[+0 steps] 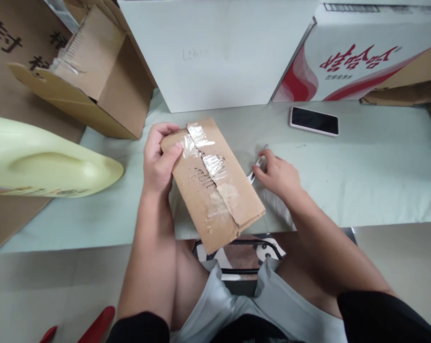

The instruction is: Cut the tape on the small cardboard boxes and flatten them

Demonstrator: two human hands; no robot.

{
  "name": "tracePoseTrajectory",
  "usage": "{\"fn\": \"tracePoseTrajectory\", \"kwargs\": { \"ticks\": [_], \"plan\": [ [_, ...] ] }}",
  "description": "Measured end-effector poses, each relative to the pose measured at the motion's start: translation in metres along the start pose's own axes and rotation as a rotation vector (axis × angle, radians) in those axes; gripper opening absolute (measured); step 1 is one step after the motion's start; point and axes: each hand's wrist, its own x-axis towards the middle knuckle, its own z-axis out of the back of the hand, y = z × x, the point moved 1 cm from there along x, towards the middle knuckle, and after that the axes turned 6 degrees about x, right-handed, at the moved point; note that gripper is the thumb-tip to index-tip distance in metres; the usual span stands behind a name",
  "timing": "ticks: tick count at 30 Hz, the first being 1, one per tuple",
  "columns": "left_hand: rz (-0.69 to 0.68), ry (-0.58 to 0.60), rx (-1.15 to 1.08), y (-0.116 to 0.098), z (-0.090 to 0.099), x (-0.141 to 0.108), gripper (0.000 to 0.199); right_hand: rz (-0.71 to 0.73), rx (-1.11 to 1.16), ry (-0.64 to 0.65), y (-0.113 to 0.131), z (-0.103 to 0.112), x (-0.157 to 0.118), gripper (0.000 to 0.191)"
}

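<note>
beneath the left fingers (173,152) and right fingers (268,156) spreads the desk (365,186); beyond them stands a white box (218,57). the left fingers clamp the taped carton (188,188) by one corner, tilted, its near end past the desk edge; that single grip could let it twist or drop. beyond the right fingers lies a phone (313,121), easily knocked. pinched in the right fingers is a slim tool (259,162), perhaps a cutter; a slip could nick skin.
</note>
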Motion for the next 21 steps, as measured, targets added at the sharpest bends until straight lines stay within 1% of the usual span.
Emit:
{"fn": "tracePoseTrajectory", "kwargs": {
  "ticks": [5,7,8,10,12,14,15,17,21],
  "plan": [
    [0.033,-0.034,-0.008,-0.001,0.0,0.0,0.053,0.049,-0.038,0.037,0.007,-0.004,-0.003,0.04],
    [0.025,-0.043,-0.025,-0.001,0.0,0.001,0.054,0.054,0.003,0.033,0.007,-0.004,-0.002,0.032],
    [0.018,-0.045,-0.032,0.0,-0.001,0.001,0.056,0.059,0.066,0.025,0.007,-0.004,-0.001,0.027],
    [0.01,-0.043,-0.044,0.001,-0.001,0.002,0.057,0.091,0.311,-0.004,0.005,-0.003,0.0,0.022],
    [0.008,-0.035,-0.055,0.003,0.0,0.003,0.056,0.152,0.68,-0.008,0.005,-0.002,0.001,0.024],
    [0.003,-0.021,-0.06,0.003,0.0,0.003,0.054,0.223,1.032,0.042,0.005,0.0,-0.001,0.03],
    [0.0,-0.015,-0.06,0.004,0.0,0.003,0.054,0.253,1.161,0.077,0.006,0.001,-0.002,0.033],
    [0.0,-0.009,-0.056,0.004,0.001,0.002,0.054,0.305,1.323,0.12,0.007,0.003,-0.005,0.035],
    [0.01,-0.029,-0.059,0.003,0.0,0.001,0.052,0.409,1.482,0.179,0.007,0.009,-0.01,0.032]
  ]
}}
